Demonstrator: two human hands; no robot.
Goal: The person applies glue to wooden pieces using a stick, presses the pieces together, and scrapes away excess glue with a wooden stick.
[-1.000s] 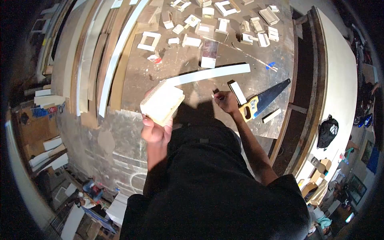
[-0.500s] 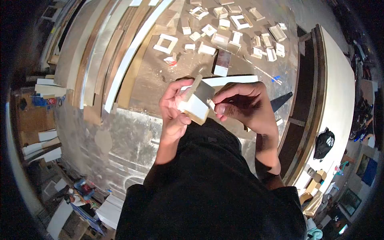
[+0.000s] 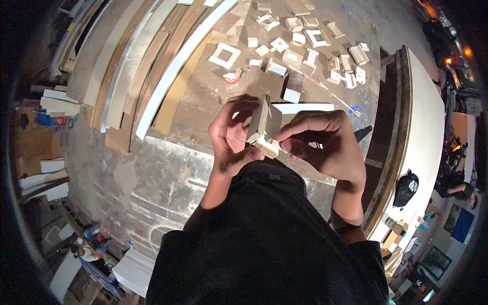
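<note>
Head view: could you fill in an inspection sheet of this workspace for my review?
Surface: brown work surface, scuffed and marked.
Job's things: small wooden assembly, held tilted.
Clutter: small wooden pieces scattered at the far side; long boards at the left.
Hands: left hand grips the assembly; right hand has fingertips at its end, grip unclear.
Cables: nothing seen.
Surroundings: black bag on a pale panel at right.

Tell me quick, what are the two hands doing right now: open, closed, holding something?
Left hand: closed, holding a small wooden piece.
Right hand: curled in at that piece's edge; whether it grips anything cannot be told.
</note>
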